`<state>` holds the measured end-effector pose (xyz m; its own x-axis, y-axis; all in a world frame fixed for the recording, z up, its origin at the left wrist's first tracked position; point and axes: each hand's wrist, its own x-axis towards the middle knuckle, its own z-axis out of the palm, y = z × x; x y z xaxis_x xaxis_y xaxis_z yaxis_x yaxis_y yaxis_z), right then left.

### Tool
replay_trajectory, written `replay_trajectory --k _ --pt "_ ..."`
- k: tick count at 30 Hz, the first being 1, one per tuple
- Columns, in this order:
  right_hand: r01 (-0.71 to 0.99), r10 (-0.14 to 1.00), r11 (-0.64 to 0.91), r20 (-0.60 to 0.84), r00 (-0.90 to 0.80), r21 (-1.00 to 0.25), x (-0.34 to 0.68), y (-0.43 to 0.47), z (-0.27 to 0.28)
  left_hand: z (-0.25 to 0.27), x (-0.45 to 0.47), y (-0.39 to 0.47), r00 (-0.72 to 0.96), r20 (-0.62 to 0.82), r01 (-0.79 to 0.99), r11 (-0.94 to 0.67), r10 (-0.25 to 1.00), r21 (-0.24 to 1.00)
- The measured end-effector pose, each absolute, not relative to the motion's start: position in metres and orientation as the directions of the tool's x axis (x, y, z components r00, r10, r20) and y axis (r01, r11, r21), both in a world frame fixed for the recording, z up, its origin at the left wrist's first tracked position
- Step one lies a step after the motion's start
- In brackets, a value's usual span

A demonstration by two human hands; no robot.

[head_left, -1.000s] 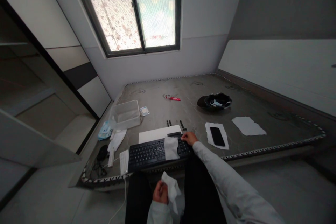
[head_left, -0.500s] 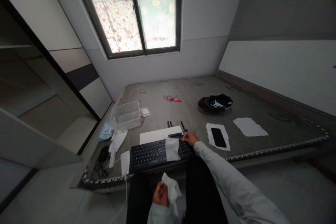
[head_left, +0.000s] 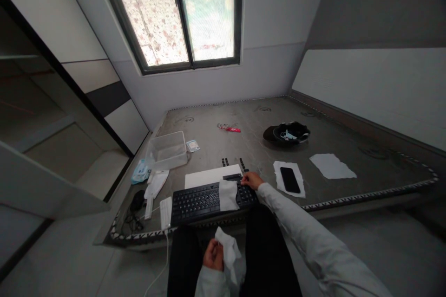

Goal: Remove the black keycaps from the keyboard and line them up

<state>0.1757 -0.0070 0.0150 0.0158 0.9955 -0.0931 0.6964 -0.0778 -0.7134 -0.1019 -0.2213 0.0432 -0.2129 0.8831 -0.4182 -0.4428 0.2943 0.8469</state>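
Observation:
A black keyboard [head_left: 197,202] lies along the front edge of the mattress, just past my knees. A folded white tissue [head_left: 228,196] rests across its right part. My right hand [head_left: 252,180] is at the keyboard's upper right corner, fingertips pinched together over the keys; whatever is between them is too small to make out. Low between my legs, my left hand [head_left: 213,255] is closed on a crumpled white wipe [head_left: 228,248] that hangs down. Small black keycaps [head_left: 243,163] lie in short rows behind the keyboard, near a white sheet [head_left: 205,177] partly under it.
To the right, a phone [head_left: 290,180] lies on white paper, with another paper [head_left: 332,166] beyond. A dark cap [head_left: 286,134] sits farther back. At left are a clear plastic box [head_left: 167,151], a mouse [head_left: 137,200] and a white power strip [head_left: 166,213]. A red packet [head_left: 230,129] lies behind.
The view has tilted slightly. My right hand stays at the keyboard's upper right with only a slight shift of the fingers. My left hand still holds the wipe.

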Motion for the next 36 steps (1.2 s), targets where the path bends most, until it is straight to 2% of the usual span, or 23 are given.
replay_trajectory --k 10,18,29,36 --pt "0.691 0.991 -0.084 -0.132 -0.018 -0.718 0.178 -0.001 0.022 0.027 -0.103 -0.221 -0.185 -0.409 -0.496 0.274 0.894 0.824" --pt "0.703 0.988 -0.094 -0.155 -0.024 -0.705 0.179 0.002 0.024 0.027 -0.103 -0.221 -0.209 -0.38 -0.405 0.274 0.901 0.872" --pt "0.721 0.98 0.034 -0.117 -0.159 -0.692 0.184 0.004 0.03 0.022 -0.1 -0.224 -0.21 -0.403 -0.451 0.277 0.891 0.849" --pt "0.701 0.95 0.071 -0.165 -0.263 -0.71 0.191 0.017 0.03 0.023 -0.101 -0.223 -0.207 -0.419 -0.474 0.284 0.884 0.834"
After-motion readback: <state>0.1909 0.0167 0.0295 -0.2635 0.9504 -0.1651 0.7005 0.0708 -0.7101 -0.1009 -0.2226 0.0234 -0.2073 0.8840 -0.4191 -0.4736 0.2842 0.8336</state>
